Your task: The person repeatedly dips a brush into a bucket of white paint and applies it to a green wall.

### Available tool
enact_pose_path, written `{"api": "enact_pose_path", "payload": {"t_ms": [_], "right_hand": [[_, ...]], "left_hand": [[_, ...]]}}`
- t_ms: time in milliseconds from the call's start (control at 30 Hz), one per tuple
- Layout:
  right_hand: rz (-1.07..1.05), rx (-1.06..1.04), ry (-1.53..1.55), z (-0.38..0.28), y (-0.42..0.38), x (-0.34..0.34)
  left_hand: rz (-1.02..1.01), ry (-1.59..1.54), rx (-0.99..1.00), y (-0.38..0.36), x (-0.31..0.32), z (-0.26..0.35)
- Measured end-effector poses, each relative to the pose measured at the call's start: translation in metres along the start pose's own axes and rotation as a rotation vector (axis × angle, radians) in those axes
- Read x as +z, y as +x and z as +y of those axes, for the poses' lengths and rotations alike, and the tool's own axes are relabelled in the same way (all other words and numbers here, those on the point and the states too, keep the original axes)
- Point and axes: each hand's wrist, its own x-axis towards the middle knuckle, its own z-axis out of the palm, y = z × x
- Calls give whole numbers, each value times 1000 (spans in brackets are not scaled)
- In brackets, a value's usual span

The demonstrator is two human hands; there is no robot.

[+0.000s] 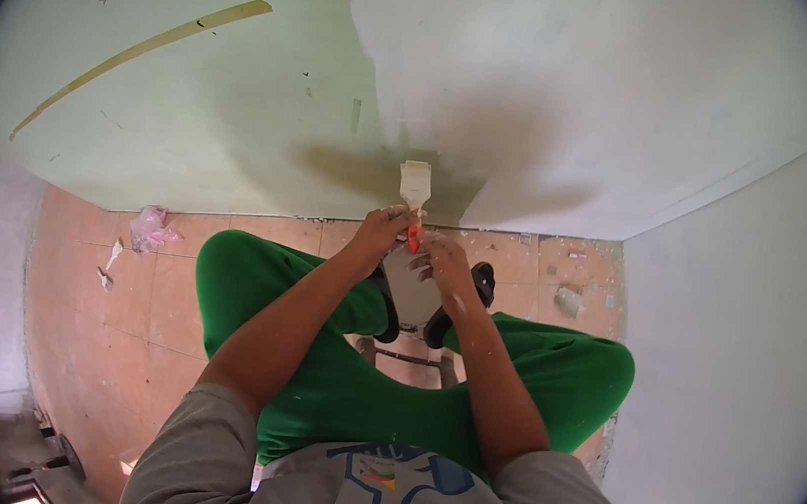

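Observation:
A putty knife [415,185] with a broad, whitish-coated blade points toward the wall in front of me. My left hand [386,230] is closed around it near the neck, fingertips at its red handle [414,239]. Close beside the handle's end is my right hand [443,262], its fingers apart and curved downward, with pale smears on them. Beneath both hands, a greyish flat surface [410,298] shows between my dark shoes [483,282].
The green wall [270,105] ahead carries a large white coated patch [469,48] and a strip of yellowish tape [145,59]. On the tiled floor [188,286] lie a pink plastic bag [152,229], small whitish tools [113,254] and a crumpled pale piece [569,301]. A side wall [717,321] rises at right.

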Motion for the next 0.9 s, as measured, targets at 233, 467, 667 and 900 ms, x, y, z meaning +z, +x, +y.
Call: {"api": "enact_pose_path", "payload": {"t_ms": [233,467,667,900], "right_hand": [[-48,-56,-6,-4,14,17],[-69,-113,7,2,27,21],[9,-161,-13,-10,23,30],[-44,-271,43,-36,16,37]], "left_hand": [[79,16,40,10,-12,5],[33,8,36,24,-19,10],[17,-37,77,21,-14,19],[3,-96,174,0,2,57]]}}
